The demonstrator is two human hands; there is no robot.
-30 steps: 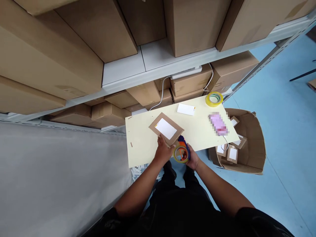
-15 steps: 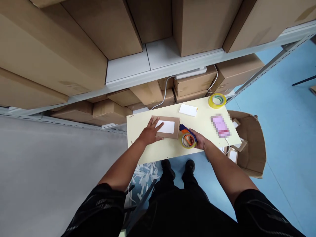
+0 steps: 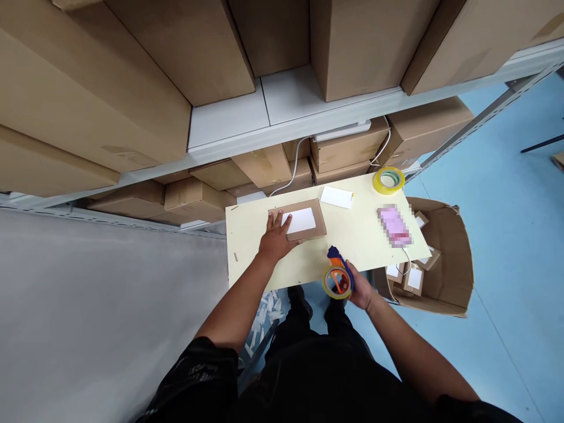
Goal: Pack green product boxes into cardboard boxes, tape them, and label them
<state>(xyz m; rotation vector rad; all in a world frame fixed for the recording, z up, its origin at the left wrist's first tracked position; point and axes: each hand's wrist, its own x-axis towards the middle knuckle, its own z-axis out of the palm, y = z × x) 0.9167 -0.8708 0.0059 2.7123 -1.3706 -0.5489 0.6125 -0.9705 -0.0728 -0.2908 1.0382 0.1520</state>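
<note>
A small flat cardboard box (image 3: 318, 218) with a white label (image 3: 301, 220) on top lies on the cream table (image 3: 282, 267). My left hand (image 3: 278, 238) rests on its near left part, fingers spread. In my right hand (image 3: 359, 286) is a tape dispenser (image 3: 331, 286), blue and orange with a roll of clear yellowish tape. The fingers wrap round its handle. It hangs over the near table edge, apart from the box.
A white card or thin box (image 3: 337, 197), a tape roll (image 3: 388, 180) and a blurred pink phone (image 3: 395, 225) lie on the table. At its right stands an open carton (image 3: 449, 258) holding several small labelled boxes. Shelves with large cartons (image 3: 361, 47) rise behind. White paper scraps (image 3: 264, 314) litter below.
My right hand has drawn the tape dispenser towards my body, away from the box. The box has turned slightly, and my left hand has shifted right and nearer on it.
</note>
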